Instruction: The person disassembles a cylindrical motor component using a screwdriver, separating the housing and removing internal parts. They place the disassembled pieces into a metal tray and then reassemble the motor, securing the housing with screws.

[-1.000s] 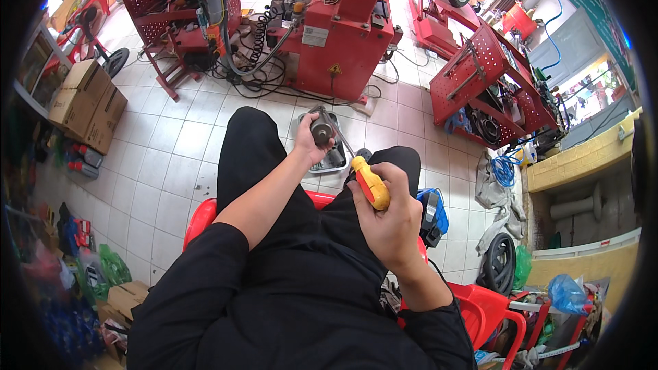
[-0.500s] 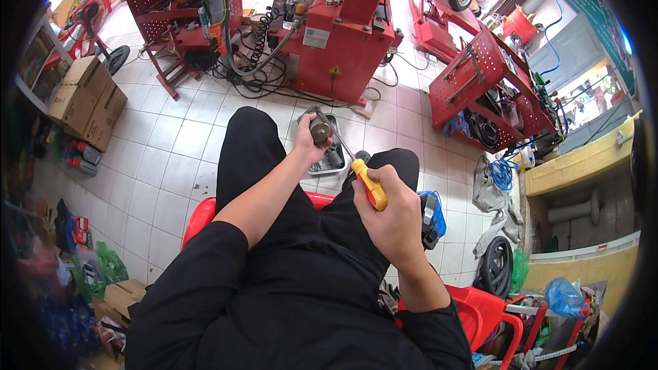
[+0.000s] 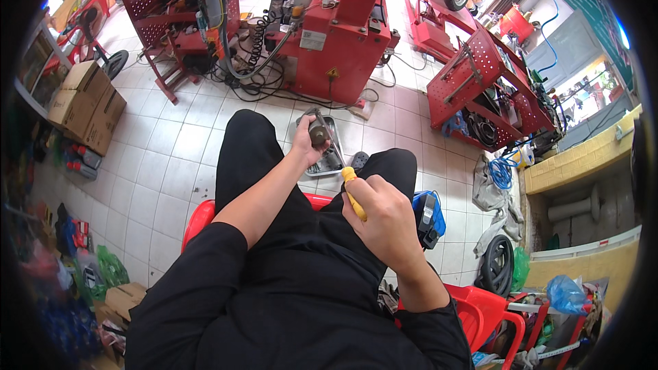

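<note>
Above a metal tray between my knees, my left hand is closed round a grey cylindrical metal part, whose rounded end faces me. My right hand grips the handle of a yellow-and-red screwdriver. Its shaft slants up and to the left alongside the metal part. Where the tip ends, and whether it touches the part, I cannot tell. Some of the tray's contents are hidden behind the part and my left hand.
Ahead stands a red machine with cables on the tiled floor. A red perforated cart is at the right. Cardboard boxes are stacked at the left. A blue-and-black object lies beside my right knee, and a red plastic chair is under me.
My right hand has shifted slightly left and rolled over, turning the screwdriver handle so mostly its yellow side shows. My left hand keeps the metal part in nearly the same place.
</note>
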A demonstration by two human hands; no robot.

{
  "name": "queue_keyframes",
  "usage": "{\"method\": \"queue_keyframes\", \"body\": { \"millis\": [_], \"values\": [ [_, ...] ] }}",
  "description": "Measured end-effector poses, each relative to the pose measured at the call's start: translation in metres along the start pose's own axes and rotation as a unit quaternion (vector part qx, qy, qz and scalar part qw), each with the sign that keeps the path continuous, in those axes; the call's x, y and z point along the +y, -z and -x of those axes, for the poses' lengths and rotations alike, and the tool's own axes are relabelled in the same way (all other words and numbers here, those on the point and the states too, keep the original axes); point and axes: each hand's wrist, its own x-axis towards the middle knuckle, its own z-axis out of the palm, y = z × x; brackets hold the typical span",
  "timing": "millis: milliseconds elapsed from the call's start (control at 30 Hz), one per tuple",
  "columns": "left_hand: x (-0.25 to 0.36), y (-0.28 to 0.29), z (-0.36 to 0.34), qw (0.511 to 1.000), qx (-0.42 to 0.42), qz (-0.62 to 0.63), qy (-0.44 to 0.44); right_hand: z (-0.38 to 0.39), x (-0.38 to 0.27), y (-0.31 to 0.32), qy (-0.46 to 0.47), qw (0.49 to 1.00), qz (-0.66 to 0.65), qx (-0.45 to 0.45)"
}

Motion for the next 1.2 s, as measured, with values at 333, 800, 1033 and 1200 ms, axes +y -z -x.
{"method": "queue_keyframes", "body": {
  "millis": [333,800,1033,1200],
  "values": [
    [-0.004,0.002,0.0,1.0,0.014,0.003,-0.011,0.0,-0.007,0.005,-0.14,0.99,0.036,-0.005],
    [0.001,0.0,0.003,0.999,0.04,0.032,0.014,-0.008,0.0,-0.01,-0.032,0.985,-0.094,0.143],
    [-0.003,-0.001,0.0,0.997,0.036,0.058,0.036,-0.02,0.032,-0.055,-0.033,0.952,-0.224,0.204],
    [-0.013,0.009,-0.006,0.998,0.001,0.043,0.047,-0.022,0.054,-0.08,-0.145,0.983,-0.049,0.106]
  ]
}}
